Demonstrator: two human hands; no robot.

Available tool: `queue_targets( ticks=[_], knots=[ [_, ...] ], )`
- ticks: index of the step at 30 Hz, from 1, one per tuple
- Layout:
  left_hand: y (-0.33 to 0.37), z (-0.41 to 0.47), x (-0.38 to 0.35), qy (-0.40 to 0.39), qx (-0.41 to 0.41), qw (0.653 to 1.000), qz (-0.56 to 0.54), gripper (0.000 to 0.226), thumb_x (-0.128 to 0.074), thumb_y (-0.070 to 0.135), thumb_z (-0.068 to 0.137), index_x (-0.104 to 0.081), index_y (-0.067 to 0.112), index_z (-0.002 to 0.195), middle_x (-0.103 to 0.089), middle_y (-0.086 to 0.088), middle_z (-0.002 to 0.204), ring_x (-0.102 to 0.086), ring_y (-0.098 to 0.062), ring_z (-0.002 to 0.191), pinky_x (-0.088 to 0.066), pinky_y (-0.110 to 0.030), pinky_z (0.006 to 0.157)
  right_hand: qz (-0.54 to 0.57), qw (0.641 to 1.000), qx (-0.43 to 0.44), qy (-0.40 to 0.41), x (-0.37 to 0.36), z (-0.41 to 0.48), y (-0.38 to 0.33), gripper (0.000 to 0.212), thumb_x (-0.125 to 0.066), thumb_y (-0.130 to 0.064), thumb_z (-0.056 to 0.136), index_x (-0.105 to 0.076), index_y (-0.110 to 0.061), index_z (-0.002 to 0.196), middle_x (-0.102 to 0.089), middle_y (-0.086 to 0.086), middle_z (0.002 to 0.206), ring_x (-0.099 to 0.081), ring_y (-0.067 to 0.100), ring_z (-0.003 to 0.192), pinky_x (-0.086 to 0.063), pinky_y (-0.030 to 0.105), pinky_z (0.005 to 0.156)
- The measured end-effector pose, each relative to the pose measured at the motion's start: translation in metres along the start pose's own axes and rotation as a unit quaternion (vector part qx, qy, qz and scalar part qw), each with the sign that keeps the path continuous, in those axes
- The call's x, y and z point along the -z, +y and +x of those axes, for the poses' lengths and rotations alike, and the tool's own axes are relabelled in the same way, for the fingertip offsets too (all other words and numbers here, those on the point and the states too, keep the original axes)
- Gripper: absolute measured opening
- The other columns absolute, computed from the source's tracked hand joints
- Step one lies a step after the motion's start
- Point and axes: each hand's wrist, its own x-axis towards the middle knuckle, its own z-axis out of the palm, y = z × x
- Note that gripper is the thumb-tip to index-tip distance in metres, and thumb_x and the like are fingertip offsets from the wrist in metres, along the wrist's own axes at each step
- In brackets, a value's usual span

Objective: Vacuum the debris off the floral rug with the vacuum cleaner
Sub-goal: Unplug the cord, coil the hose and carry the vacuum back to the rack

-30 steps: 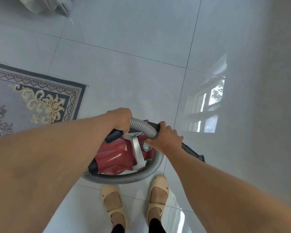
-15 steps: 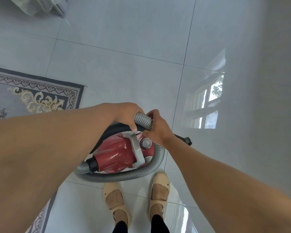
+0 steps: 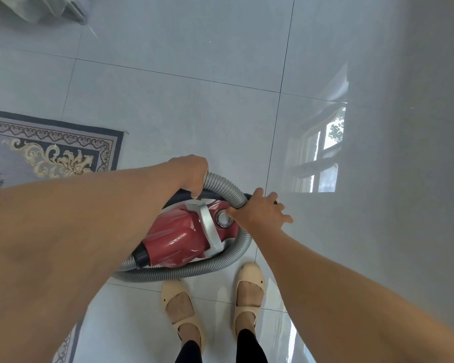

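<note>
Left grip (image 3: 192, 175) curls round the grey hose (image 3: 227, 191) above the red vacuum cleaner (image 3: 178, 237); right grip (image 3: 262, 214), fingers spread, rests on the hose.

The glossy red plastic canister vacuum cleaner (image 3: 178, 237) carries a silver band (image 3: 208, 226) and a ribbed grey plastic hose (image 3: 222, 185). The grey woven rug (image 3: 16, 169) has a dark blue border, heart-chain edging and cream-gold floral scrolls. The shiny floor tiles (image 3: 194, 74) are pale grey, the slip-on shoes (image 3: 177, 292) cream.
</note>
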Motion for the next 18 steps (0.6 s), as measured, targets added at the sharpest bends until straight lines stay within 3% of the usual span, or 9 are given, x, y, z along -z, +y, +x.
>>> queue_targets(
  ticks=[2, 4, 7, 10, 14, 18],
  knots=[
    [0.0, 0.0, 0.001, -0.001, 0.017, 1.0, -0.003, 0.035, -0.081, 0.017, 0.068, -0.046, 0.013, 0.073, -0.05, -0.001, 0.073, -0.055, -0.022, 0.075, -0.046, -0.03, 0.064, 0.063, 0.998, 0.025, 0.009, 0.002, 0.005, -0.001, 0.078, -0.069, -0.062, 0.072, -0.042, -0.012, 0.126, -0.04, 0.015, 0.129, -0.042, 0.038, 0.119, -0.043, 0.049, 0.095],
    [0.001, 0.0, 0.001, 0.001, 0.023, 0.999, -0.026, 0.036, -0.08, 0.019, 0.07, -0.044, 0.014, 0.072, -0.05, -0.001, 0.074, -0.054, -0.022, 0.075, -0.043, -0.029, 0.062, 0.099, 0.993, 0.059, 0.018, 0.005, 0.009, -0.004, 0.068, -0.073, -0.052, 0.075, -0.046, -0.009, 0.121, -0.043, 0.013, 0.122, -0.046, 0.034, 0.114, -0.045, 0.04, 0.09],
    [0.0, 0.002, 0.003, -0.024, 0.019, 0.997, -0.067, 0.029, -0.079, 0.019, 0.072, -0.064, 0.003, 0.09, -0.067, -0.006, 0.084, -0.061, -0.02, 0.069, -0.045, -0.027, 0.057, 0.102, 0.986, 0.129, 0.038, 0.008, 0.011, -0.011, 0.048, -0.07, -0.035, 0.082, -0.051, -0.01, 0.118, -0.051, 0.011, 0.111, -0.057, 0.029, 0.101, -0.049, 0.036, 0.082],
    [-0.004, 0.002, 0.004, -0.068, 0.026, 0.987, -0.145, 0.038, -0.079, 0.012, 0.075, -0.063, -0.003, 0.105, -0.073, -0.009, 0.091, -0.073, -0.023, 0.07, -0.056, -0.034, 0.075, 0.091, 0.982, 0.162, 0.027, 0.015, 0.016, -0.02, 0.035, -0.067, -0.023, 0.082, -0.055, -0.013, 0.114, -0.056, 0.01, 0.105, -0.06, 0.029, 0.09, -0.047, 0.032, 0.071],
    [-0.005, 0.009, 0.002, -0.036, 0.016, 0.979, -0.199, 0.04, -0.084, 0.015, 0.071, -0.064, -0.001, 0.102, -0.066, -0.003, 0.074, -0.07, -0.024, 0.074, -0.05, -0.03, 0.074, 0.116, 0.978, 0.173, -0.009, 0.03, 0.031, -0.019, 0.017, -0.066, -0.015, 0.078, -0.058, -0.014, 0.092, -0.06, 0.003, 0.084, -0.056, 0.024, 0.076, -0.042, 0.028, 0.063],
    [-0.012, 0.016, 0.001, -0.067, 0.025, 0.966, -0.25, 0.043, -0.087, 0.02, 0.068, -0.066, 0.004, 0.102, -0.071, -0.004, 0.084, -0.072, -0.024, 0.079, -0.054, -0.031, 0.067, 0.211, 0.96, 0.177, -0.056, 0.031, 0.041, -0.014, 0.013, -0.067, -0.011, 0.076, -0.057, -0.016, 0.084, -0.052, -0.003, 0.068, -0.052, 0.017, 0.065, -0.039, 0.024, 0.055]
  ],
)
